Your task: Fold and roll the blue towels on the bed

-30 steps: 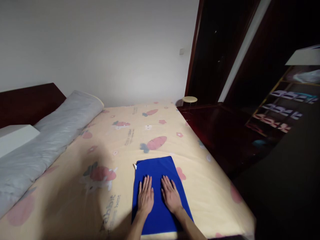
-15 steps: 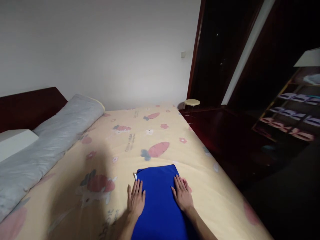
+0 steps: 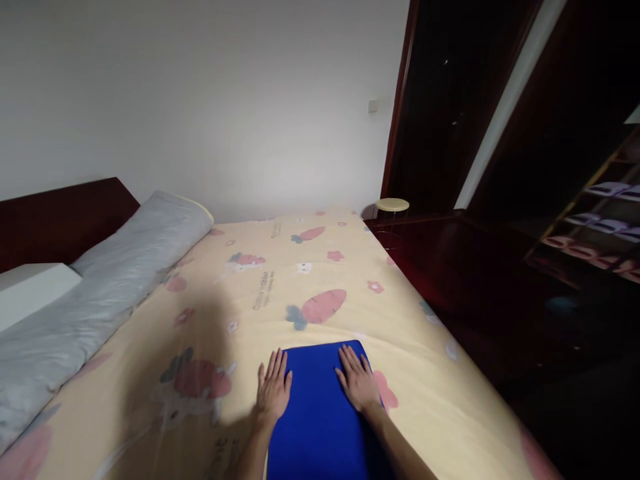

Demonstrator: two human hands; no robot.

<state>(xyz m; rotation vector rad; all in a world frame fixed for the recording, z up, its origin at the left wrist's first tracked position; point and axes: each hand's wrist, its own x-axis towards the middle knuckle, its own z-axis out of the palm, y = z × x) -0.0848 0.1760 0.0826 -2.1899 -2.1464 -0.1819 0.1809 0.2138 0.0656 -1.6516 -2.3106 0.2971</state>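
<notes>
Pressing flat on a folded blue cloth [image 3: 320, 407] down at 6 o'clock, the person has both palms spread, fingers loosely fanned, gripping nothing. Left hand [image 3: 273, 392] sits on the cloth's left edge, half on the yellow carrot-print sheet [image 3: 280, 287]; right hand [image 3: 358, 381] rests near the far right corner. Grey rolled duvet [image 3: 100, 280] lies off at 10 o'clock, a small round stool [image 3: 393, 205] at 1. Honestly the risk looks like uneven push: lean harder on one side and the fold could skew or bunch, or the slick sheet underneath might wrinkle and drag the cloth along.
</notes>
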